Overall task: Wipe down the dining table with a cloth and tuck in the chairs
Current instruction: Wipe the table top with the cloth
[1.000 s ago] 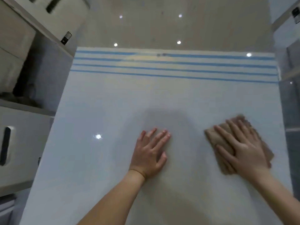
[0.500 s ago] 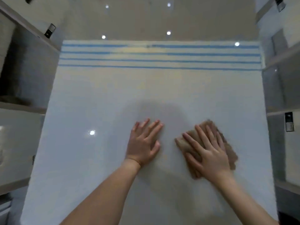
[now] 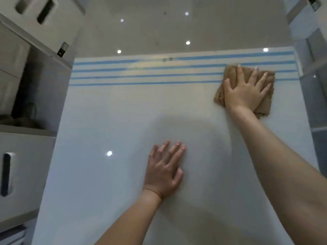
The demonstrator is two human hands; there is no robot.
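My right hand [image 3: 244,92] presses the tan cloth [image 3: 230,73] flat, fingers [image 3: 239,75] spread, over the blue stripes [image 3: 141,76] at the far right of the table [image 3: 115,117], left hand [image 3: 164,170] splayed nearer me; I judge the cloth soft, light and prone to bunching, best driven under the palm.

Broad bare tabletop [image 3: 109,117], white furniture [image 3: 23,174] tight along left edge

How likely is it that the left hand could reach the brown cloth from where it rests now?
Probably yes, with a stretch. The left hand lies flat on the table, and only bare surface separates it from the cloth at the far right. The right hand covers most of it, though.
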